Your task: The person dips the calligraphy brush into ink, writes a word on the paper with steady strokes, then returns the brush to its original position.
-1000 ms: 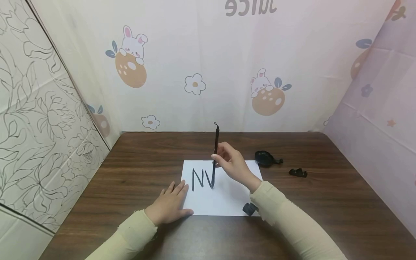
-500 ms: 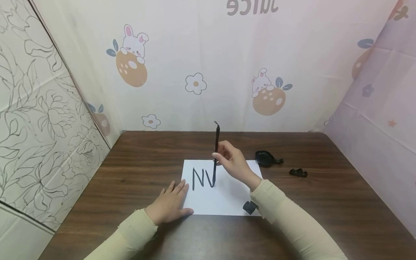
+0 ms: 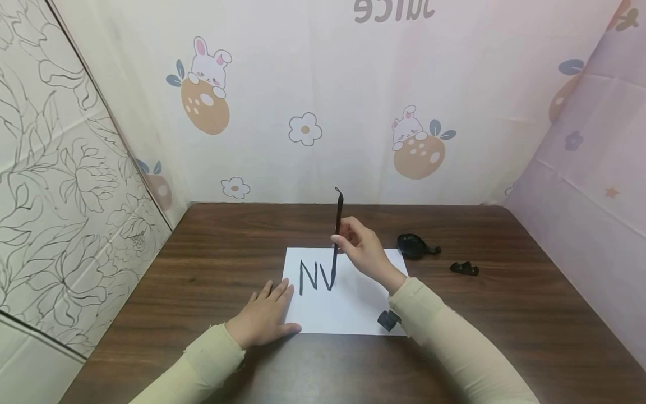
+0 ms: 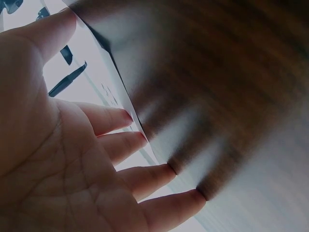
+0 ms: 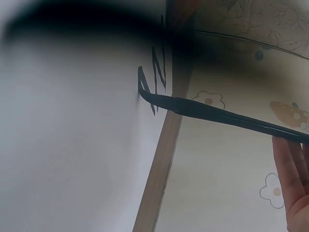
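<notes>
A sheet of white paper (image 3: 343,317) lies on the table with a black N and slanting strokes beside it near its upper left. My right hand (image 3: 365,249) pinches a black writing brush (image 3: 339,210) partway up its handle, nearly upright, a loop at its top. In the right wrist view the bristles of the brush (image 5: 166,102) bend against the paper at the end of a stroke. My left hand (image 3: 264,317) rests with spread fingers over the paper's left edge. The left wrist view shows its fingertips (image 4: 137,137) along that edge, thumb near the lower corner.
To the right of the paper's top corner sits a shallow black dish (image 3: 411,246) with a short handle. Beyond it lies a small black notched brush rest (image 3: 465,268). A dark wrist camera (image 3: 387,320) hangs over the paper's lower right. A printed curtain (image 3: 343,84) rises behind the table (image 3: 217,247).
The brush tip has moved up and slightly right from the bottom of the slanting stroke, the right hand shifting with it. The left hand stays in place on the paper.
</notes>
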`<action>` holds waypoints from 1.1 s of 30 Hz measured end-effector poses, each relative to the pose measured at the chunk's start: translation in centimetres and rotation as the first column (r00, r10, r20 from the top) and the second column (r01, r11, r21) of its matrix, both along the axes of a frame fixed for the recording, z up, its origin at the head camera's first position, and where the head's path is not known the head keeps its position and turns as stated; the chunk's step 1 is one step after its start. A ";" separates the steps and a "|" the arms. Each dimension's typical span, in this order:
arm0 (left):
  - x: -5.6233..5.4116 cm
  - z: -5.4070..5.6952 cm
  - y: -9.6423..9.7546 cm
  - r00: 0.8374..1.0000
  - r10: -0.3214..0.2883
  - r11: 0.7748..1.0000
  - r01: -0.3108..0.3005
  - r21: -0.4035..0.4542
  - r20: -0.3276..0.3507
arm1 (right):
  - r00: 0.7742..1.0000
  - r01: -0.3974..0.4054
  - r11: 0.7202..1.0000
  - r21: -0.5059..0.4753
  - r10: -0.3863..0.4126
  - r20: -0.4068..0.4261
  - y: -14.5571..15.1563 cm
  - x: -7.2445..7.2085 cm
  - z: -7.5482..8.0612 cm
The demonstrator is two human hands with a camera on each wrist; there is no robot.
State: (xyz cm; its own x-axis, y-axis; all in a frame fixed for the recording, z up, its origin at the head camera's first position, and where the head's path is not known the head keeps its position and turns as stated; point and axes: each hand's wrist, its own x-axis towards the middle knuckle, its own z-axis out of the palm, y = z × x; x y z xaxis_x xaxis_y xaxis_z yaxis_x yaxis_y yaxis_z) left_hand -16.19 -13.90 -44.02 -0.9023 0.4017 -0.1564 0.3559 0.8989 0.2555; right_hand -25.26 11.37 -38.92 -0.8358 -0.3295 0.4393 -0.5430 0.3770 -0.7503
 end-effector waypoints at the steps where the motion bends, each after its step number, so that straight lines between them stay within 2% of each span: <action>1: 0.0 0.0 0.0 1.000 -0.001 1.000 0.001 -0.001 -0.001 | 1.000 0.003 1.000 0.001 -0.003 -0.001 0.0 -0.1 0.0; 17: 0.0 -0.1 0.0 1.000 -0.002 1.000 0.002 -0.004 0.003 | 0.998 0.056 0.998 0.017 -0.055 -0.029 0.5 -1.3 -0.3; 33: -0.1 -0.3 -0.1 1.000 -0.001 1.000 0.001 -0.001 0.001 | 0.996 0.074 0.997 -0.031 -0.075 -0.046 0.5 -2.8 -0.7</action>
